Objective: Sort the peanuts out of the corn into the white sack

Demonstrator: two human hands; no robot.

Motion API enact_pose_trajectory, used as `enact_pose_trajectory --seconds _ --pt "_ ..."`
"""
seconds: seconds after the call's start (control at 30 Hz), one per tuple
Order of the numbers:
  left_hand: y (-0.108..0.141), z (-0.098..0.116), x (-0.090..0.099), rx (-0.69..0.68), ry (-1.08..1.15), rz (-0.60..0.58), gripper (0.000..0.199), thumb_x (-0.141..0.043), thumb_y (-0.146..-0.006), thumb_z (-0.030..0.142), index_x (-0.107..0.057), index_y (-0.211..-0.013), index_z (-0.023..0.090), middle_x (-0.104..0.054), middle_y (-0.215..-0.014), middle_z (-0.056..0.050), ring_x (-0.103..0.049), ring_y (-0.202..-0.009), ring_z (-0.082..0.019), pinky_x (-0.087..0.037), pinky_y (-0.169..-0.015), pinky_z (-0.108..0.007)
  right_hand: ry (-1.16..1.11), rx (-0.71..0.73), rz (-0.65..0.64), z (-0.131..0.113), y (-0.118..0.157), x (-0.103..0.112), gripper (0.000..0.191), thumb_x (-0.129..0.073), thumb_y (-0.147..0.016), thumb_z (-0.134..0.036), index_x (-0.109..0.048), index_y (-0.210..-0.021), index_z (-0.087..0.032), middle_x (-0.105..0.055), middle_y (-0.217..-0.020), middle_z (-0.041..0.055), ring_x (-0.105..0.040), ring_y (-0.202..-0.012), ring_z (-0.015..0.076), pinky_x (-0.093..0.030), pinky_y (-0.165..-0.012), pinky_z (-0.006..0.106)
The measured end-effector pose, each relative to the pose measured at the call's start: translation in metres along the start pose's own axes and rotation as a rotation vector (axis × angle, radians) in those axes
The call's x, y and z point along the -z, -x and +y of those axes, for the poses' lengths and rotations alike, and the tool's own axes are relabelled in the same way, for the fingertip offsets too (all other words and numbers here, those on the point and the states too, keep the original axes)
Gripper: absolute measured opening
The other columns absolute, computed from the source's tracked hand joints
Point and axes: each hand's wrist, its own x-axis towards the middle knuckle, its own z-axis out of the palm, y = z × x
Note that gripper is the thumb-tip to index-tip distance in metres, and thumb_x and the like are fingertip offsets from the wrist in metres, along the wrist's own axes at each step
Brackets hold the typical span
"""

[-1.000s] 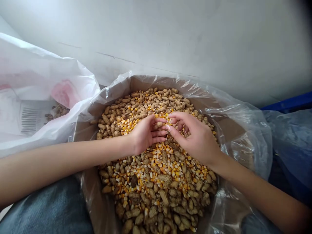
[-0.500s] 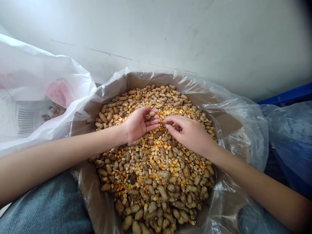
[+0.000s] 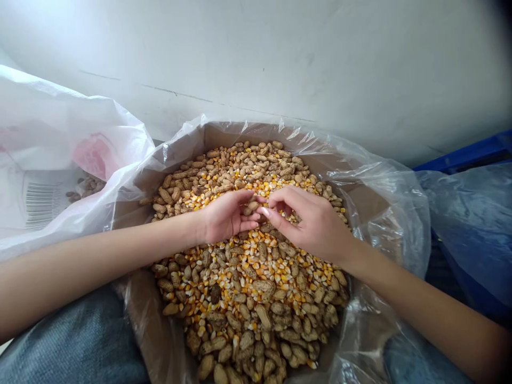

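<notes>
And here we are over a cardboard box (image 3: 224, 133) lined with a crinkly clear plastic liner (image 3: 384, 213), heaped with knobbly, ridged peanuts in the shell (image 3: 264, 317) and glossy yellow corn kernels (image 3: 256, 256). Both hands are right in the middle of it! The left hand (image 3: 226, 216) lies half-curled, fingers bent toward the right hand (image 3: 310, 224), which comes down from above with its fingertips pinched in, the two just about meeting. Between them sits one pale peanut (image 3: 251, 208), up against the left fingers and above the heap (part of it is hidden by those fingers, so whether either hand truly has hold of it, I can't tell). Off to the left, a white plastic bag (image 3: 68, 122) with a barcode label (image 3: 40, 205) slumps against the box, a few peanuts showing through it. To the right, a blue plastic sheet (image 3: 472, 240) and the rim of a blue crate (image 3: 464, 157), cut off by the frame. Grey-blue denim (image 3: 72, 341) at the bottom, a scuffed white wall (image 3: 280, 64) behind.
</notes>
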Motion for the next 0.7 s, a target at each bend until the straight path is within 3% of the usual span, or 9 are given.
enact_pose_trajectory --seconds 0.1,0.2,0.33,0.47,0.6,0.7 --pt "0.000 0.008 0.003 -0.133 0.053 0.081 0.015 -0.037 -0.077 0.019 -0.051 -0.074 0.012 -0.048 -0.059 -0.001 -0.048 -0.049 -0.005 -0.045 -0.048 -0.014 0.032 0.087 -0.233 0.003 0.001 -0.005 0.017 -0.041 -0.079 -0.027 -0.052 -0.088 -0.018 -0.054 -0.087 0.0037 -0.050 -0.080 0.0146 -0.040 -0.070 0.027" --pt "0.002 0.014 0.004 -0.222 0.098 0.161 0.016 -0.036 -0.077 0.019 -0.050 -0.073 0.012 -0.044 -0.056 0.001 -0.045 -0.047 -0.005 -0.043 -0.046 -0.014 0.075 0.127 -0.343 0.005 0.002 -0.012 0.023 -0.042 -0.079 -0.028 -0.051 -0.098 -0.020 -0.052 -0.096 0.0049 -0.050 -0.086 0.0161 -0.040 -0.074 0.028" --pt "0.002 0.014 0.005 -0.187 0.094 0.174 0.016 -0.037 -0.077 0.018 -0.050 -0.073 0.011 -0.044 -0.056 0.000 -0.044 -0.046 -0.005 -0.043 -0.046 -0.015 0.110 0.100 -0.366 0.007 0.002 -0.016 0.021 -0.037 -0.081 -0.026 -0.053 -0.094 -0.021 -0.052 -0.092 0.0035 -0.052 -0.076 0.0135 -0.041 -0.069 0.027" --pt "0.000 0.011 0.005 -0.136 0.064 0.165 0.016 -0.037 -0.077 0.018 -0.051 -0.072 0.011 -0.046 -0.057 0.000 -0.045 -0.046 -0.005 -0.043 -0.045 -0.016 0.128 0.071 -0.338 0.007 0.003 -0.017 0.025 -0.037 -0.081 -0.022 -0.049 -0.102 -0.023 -0.052 -0.099 0.0033 -0.052 -0.081 0.0147 -0.041 -0.070 0.027" --pt "0.000 0.011 0.004 -0.125 0.078 0.170 0.017 -0.036 -0.077 0.018 -0.051 -0.072 0.011 -0.047 -0.056 0.000 -0.046 -0.047 -0.005 -0.045 -0.048 -0.017 0.124 0.032 -0.360 0.010 0.004 -0.018 0.022 -0.037 -0.081 -0.021 -0.051 -0.098 -0.023 -0.055 -0.091 0.0018 -0.053 -0.075 0.0139 -0.042 -0.068 0.027" --pt "0.001 0.011 0.003 -0.118 0.085 0.166 0.017 -0.036 -0.077 0.017 -0.050 -0.070 0.011 -0.048 -0.056 -0.001 -0.049 -0.049 -0.006 -0.047 -0.053 -0.018 0.106 0.025 -0.294 0.008 0.003 -0.012 0.020 -0.039 -0.080 -0.022 -0.052 -0.096 -0.022 -0.055 -0.092 0.0021 -0.053 -0.078 0.0148 -0.042 -0.071 0.029"
